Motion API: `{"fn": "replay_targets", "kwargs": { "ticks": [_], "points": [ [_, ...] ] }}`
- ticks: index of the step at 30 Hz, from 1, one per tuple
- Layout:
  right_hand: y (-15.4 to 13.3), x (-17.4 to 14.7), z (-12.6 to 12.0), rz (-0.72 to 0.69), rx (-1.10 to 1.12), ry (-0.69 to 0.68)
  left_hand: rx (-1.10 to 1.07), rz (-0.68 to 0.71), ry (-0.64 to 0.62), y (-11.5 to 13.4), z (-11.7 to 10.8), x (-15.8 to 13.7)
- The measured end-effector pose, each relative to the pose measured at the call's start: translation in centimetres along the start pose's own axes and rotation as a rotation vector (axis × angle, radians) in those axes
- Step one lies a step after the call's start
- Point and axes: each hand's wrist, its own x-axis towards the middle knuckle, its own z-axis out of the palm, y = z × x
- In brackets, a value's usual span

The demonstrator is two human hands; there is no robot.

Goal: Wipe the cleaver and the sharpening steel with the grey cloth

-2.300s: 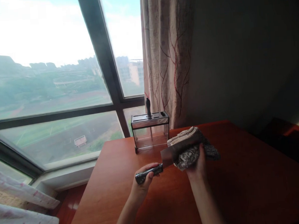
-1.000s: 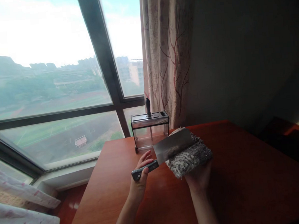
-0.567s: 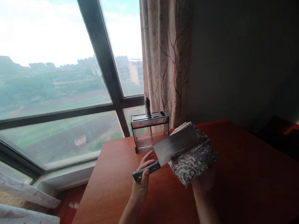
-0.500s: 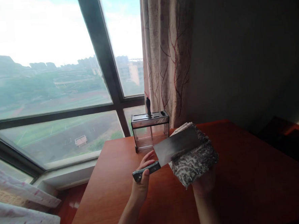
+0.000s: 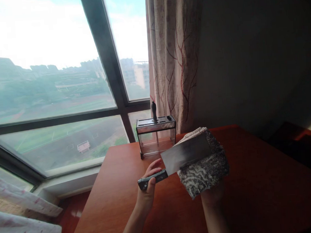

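A cleaver (image 5: 188, 153) with a broad steel blade and a dark riveted handle is held above the table. My left hand (image 5: 147, 187) is closed round that handle, thumb on the near side. Against the blade lies a folded grey-and-white shaggy cloth (image 5: 205, 175), its paler back showing along the top edge. From below and behind, my right hand (image 5: 213, 193) supports the cloth; most of its fingers are hidden by the cloth and shadow.
On the reddish wooden table (image 5: 110, 203), near its far edge, stands a clear knife block (image 5: 156, 125) with a black-handled tool (image 5: 154, 111) upright in it. Behind are a large window and a patterned curtain (image 5: 173, 59). A white curtain (image 5: 25, 230) hangs at the lower left.
The cloth has shifted slightly right against the blade. The cleaver and my left hand have stayed almost in place.
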Motion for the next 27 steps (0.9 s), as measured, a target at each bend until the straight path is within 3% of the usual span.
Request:
{"fn": "replay_targets", "kwargs": {
  "ticks": [10, 17, 20, 27],
  "points": [
    [1.4, 0.1, 0.6, -0.013, 0.07, -0.015, 0.001, -0.006, -0.007, 0.5, 0.2, 0.2],
    [4.6, -0.4, 3.0, 0.192, 0.038, -0.113, 0.031, -0.056, -0.028, -0.9, 0.1, -0.1],
    [5.5, -0.3, 3.4, 0.189, 0.017, -0.11, 0.022, -0.072, 0.008, -1.0, -0.2, -0.1],
    [4.1, 1.1, 2.7, 0.164, -0.02, -0.063, 0.025, -0.066, 0.008, 0.6, -1.1, 0.6]
  ]
}}
